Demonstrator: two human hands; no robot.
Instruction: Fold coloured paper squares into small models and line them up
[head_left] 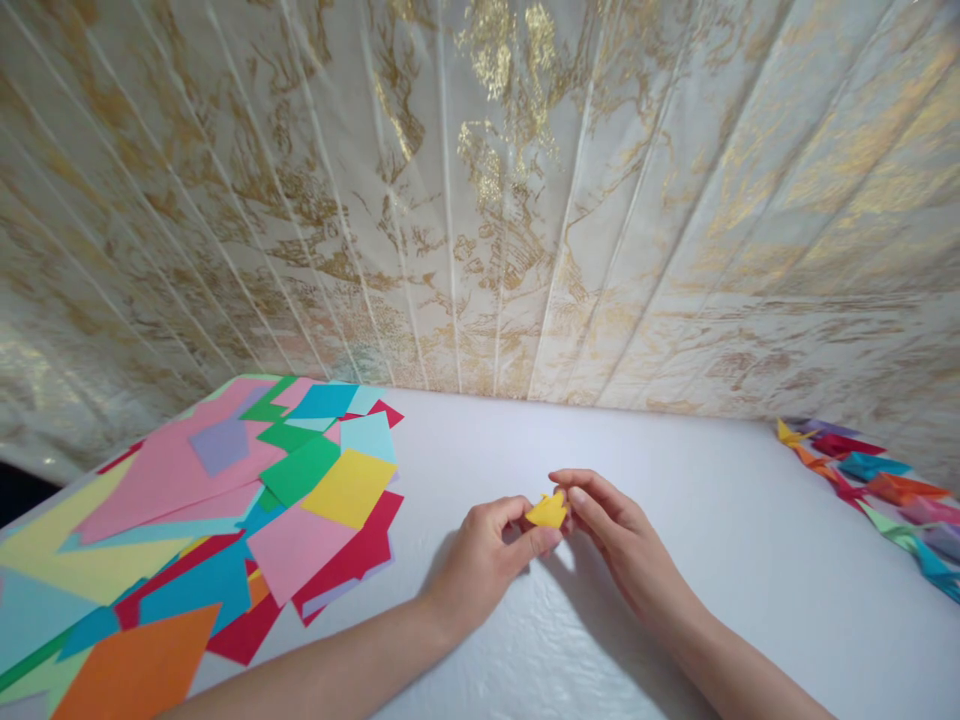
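A small folded piece of yellow paper [547, 511] is held between my two hands, a little above the white table. My left hand [496, 540] pinches it from the left, with the thumb along its lower edge. On the other side, my right hand [609, 520] has thumb and fingertips closed at the paper's right end. The yellow paper has pointed, layered edges, and its right end is partly hidden by the fingertips.
Loose coloured paper sheets [300, 480] overlap across the table's left side. Several folded paper figures [874, 467] stand in rows at the far right. The white table [465, 440] ends at a white and gold patterned curtain [495, 250].
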